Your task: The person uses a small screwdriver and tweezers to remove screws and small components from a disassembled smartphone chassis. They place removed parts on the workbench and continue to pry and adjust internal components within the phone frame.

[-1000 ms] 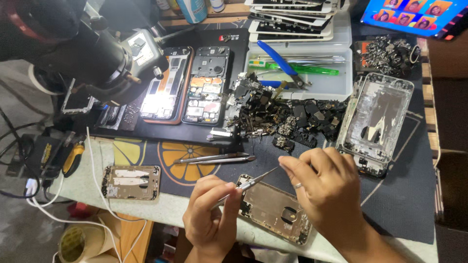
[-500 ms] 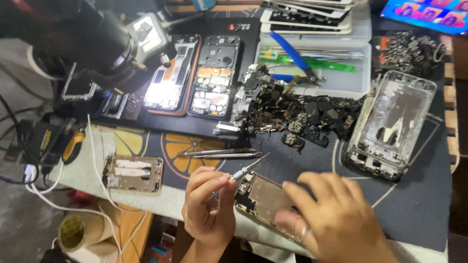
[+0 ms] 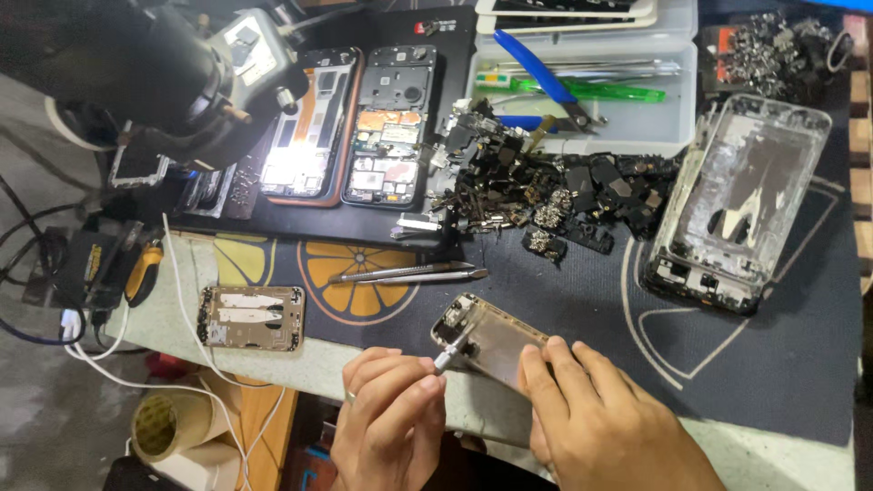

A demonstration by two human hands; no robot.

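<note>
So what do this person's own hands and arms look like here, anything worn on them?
Both are bare: no gloves and no sleeves reach into view on either forearm. The left hand wears a thin ring, seen as a small band on one finger at its outer edge. The right hand shows no ring, watch or strap in this view. No marks visible.

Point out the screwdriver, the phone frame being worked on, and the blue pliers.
screwdriver (image 3: 447, 359), head view, on its silver shaft near the tip.
phone frame (image 3: 496, 341), head view, on its bare inner plate.
blue pliers (image 3: 532, 68), head view, on the upper blue handle.
</note>
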